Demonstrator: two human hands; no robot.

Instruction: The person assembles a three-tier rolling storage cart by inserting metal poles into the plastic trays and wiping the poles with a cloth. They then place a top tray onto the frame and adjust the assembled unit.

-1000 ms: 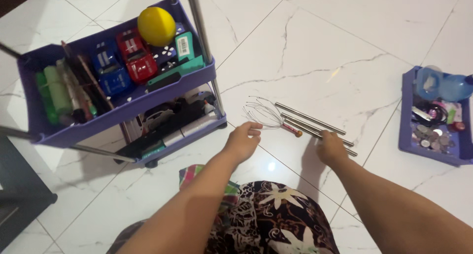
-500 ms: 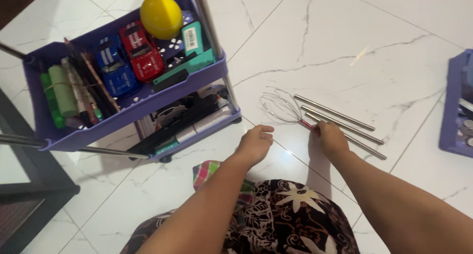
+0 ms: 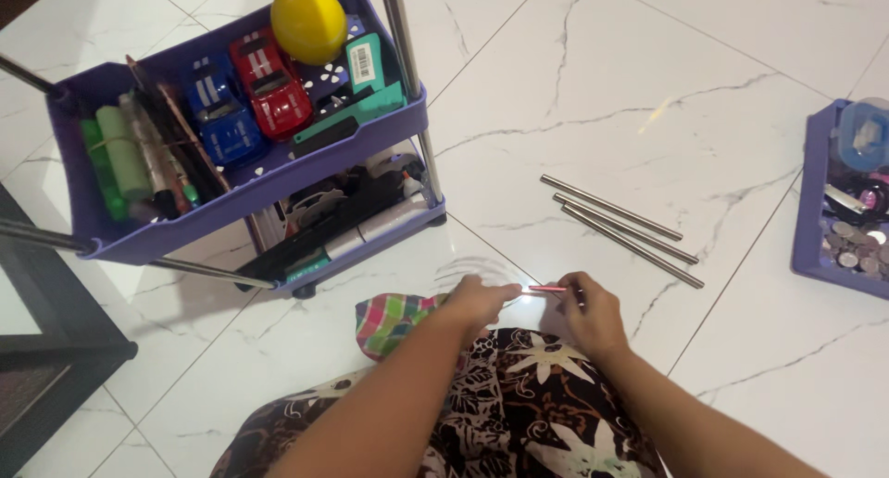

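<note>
At lower centre of the frame, just above the patterned fabric (image 3: pixel 519 395) over the person's lap, I log both hands meeting over the white marble floor (image 3: pixel 648 80). The right hand (image 3: pixel 593 316) pinches the red handle of a wire whisk (image 3: pixel 544 290) between thumb and fingertips; the left hand (image 3: pixel 477 302) is curled, its fingers closed around the whisk near where handle meets wire. The wire loops are motion-blurred, showing only as a faint arc up and left of the left hand, so I cannot tell their exact position. The whisk sits between the two hands, handle roughly level.

Just left of the left forearm, a checked cloth (image 3: pixel 389 320) in green, pink and white lies on the floor against the lap.

Up and right of the right hand, near but apart from it, three metal rods (image 3: pixel 620 226) lie side by side on the tile, running diagonally toward lower right.

At upper left, a purple cart (image 3: pixel 250 205) on metal posts. Its top tray holds a yellow ball (image 3: pixel 307 21), a red toy car (image 3: pixel 271 82), a blue toy car (image 3: pixel 220 117), a teal packet, green rolls and dark sticks. The lower shelf holds dark items I cannot identify.

At the right edge, a purple tray (image 3: pixel 813 200) holds coins and small odds and ends, partly cut off.
</note>
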